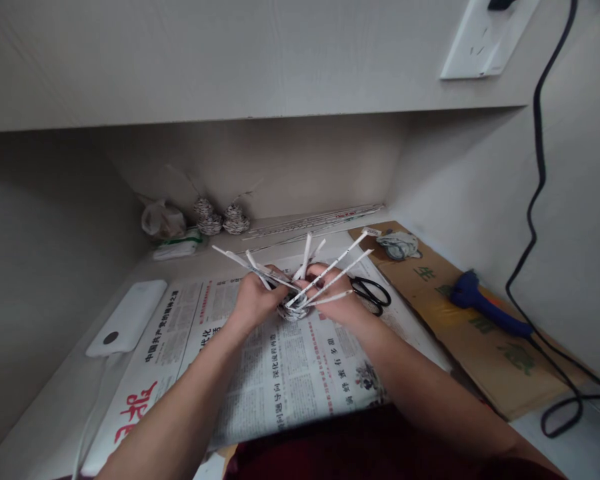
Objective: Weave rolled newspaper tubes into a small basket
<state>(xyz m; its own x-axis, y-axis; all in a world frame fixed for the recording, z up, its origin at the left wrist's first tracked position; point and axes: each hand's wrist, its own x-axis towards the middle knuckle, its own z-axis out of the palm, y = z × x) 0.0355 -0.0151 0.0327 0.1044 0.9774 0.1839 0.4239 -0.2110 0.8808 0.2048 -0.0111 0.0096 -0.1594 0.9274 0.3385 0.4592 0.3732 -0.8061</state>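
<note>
Between my two hands is a small woven basket of rolled newspaper [294, 309], its white paper sticks fanning up and outward. My left hand [261, 293] grips it from the left, thumb over the woven part. My right hand [333, 293] closes round its right side, among the sticks; some of its fingers are hidden behind them. Just right of my right hand lie black-handled scissors [373, 293], their blades out of sight. Under the piece, a sheet of newspaper [290, 373] covers the table.
Two woven paper gourds [236, 219] and a plastic bag [163, 220] stand at the back left. Long paper sticks [310, 223] lie along the back. A white power bank [127, 319] rests left. On cardboard [430, 293] at right lies a blue glue gun [490, 307] with a black cord.
</note>
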